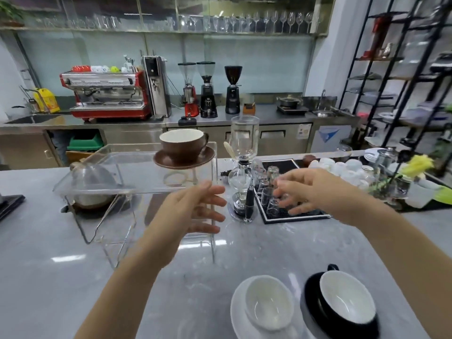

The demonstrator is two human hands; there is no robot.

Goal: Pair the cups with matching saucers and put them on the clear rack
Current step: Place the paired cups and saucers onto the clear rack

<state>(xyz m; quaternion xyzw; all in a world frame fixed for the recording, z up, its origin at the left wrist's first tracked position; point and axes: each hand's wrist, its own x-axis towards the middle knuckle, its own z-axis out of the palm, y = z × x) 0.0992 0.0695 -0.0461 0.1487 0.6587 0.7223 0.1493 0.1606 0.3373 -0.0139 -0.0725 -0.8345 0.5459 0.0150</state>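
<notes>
With the brown cup on its brown saucer point(184, 159) already atop the clear acrylic rack point(137, 172), both the left hand point(195, 209) and right hand point(303, 192), fingers spread and empty, should next drop to the white cup on its white saucer point(265, 305) on the grey marble bench point(49, 265), lifting by the saucer rim, level.

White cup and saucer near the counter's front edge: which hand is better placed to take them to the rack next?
Probably the right hand: open, empty, and on the side of the white cup and white saucer. The left hand, also empty, hovers before the clear rack.
</notes>
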